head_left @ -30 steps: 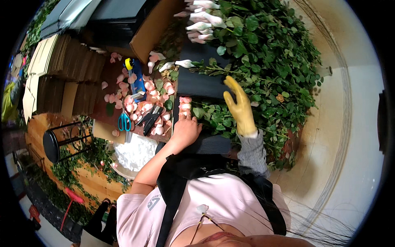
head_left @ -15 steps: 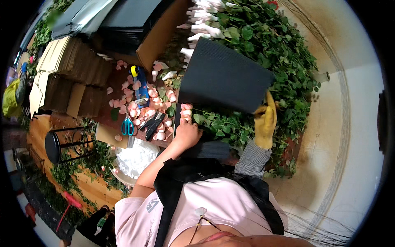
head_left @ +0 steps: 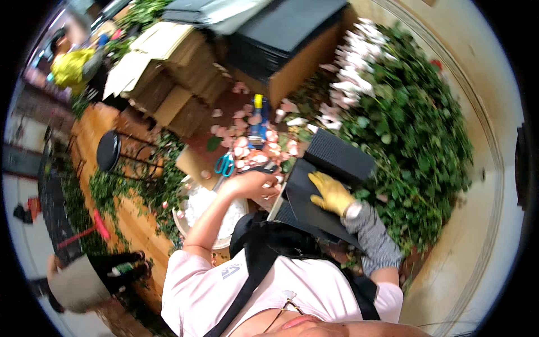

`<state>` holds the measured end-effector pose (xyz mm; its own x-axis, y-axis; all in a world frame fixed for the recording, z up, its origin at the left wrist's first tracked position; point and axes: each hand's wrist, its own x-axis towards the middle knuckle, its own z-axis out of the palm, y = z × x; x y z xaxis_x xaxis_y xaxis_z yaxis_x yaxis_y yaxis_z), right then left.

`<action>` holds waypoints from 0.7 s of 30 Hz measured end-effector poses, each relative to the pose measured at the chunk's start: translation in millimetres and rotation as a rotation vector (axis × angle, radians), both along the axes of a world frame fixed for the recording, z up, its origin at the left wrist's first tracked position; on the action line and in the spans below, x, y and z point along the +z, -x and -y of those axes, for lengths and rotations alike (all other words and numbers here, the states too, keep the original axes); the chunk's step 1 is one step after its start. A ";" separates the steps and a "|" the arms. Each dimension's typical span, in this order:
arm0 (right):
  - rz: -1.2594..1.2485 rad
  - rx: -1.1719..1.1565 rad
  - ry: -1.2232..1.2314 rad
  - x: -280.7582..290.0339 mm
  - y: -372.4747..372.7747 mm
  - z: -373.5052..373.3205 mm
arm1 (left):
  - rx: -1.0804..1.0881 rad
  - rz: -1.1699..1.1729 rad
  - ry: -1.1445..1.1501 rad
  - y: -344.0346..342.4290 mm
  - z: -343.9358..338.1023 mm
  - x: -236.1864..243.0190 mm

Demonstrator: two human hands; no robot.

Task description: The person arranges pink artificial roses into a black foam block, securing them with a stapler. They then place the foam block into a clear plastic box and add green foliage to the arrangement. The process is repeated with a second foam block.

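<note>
My left hand [head_left: 254,184], bare and somewhat blurred, is closed around what looks like a black stapler [head_left: 269,167], mostly covered by the hand. My right hand [head_left: 331,194], in a yellow glove, lies with fingers spread on a black corrugated sheet [head_left: 306,188]. That sheet is folded over in front of me, and the flower heads seen under it earlier are hidden. Behind it rises another black corrugated panel [head_left: 339,157]. Beyond my left hand are turquoise-handled scissors [head_left: 224,164] and a blue tool with a yellow end [head_left: 257,121], among loose pink petals [head_left: 241,143].
Leafy rose stems [head_left: 415,123] with white-wrapped heads [head_left: 353,67] are heaped at the right. Brown cardboard [head_left: 168,62] and black sheets [head_left: 286,33] are stacked at the back. A white tub [head_left: 222,242], a black stool [head_left: 108,150] and other people [head_left: 73,70] are at the left.
My left hand has left the pink flower heads and moved onto the black stapler. The raised black sheet has come down, with my gloved right hand now flat on it. The view has turned.
</note>
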<state>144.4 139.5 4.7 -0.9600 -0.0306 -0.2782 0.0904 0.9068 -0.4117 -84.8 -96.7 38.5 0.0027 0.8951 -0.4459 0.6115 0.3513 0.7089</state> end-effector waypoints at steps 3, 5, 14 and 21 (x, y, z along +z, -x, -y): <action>0.055 -0.065 -0.333 -12.1 -8.6 35.1 | 0.529 -0.292 -0.098 75.2 62.2 30.0; 0.064 -0.053 -0.345 -9.6 -5.7 37.6 | 0.812 -0.677 -0.343 134.3 96.5 35.1; 0.017 -0.125 -0.284 1.5 -8.1 32.0 | 0.990 -1.106 -0.147 264.2 118.0 -0.7; -0.017 -0.167 -0.184 -8.6 -12.1 27.0 | 1.196 -0.352 -0.574 168.8 64.7 34.6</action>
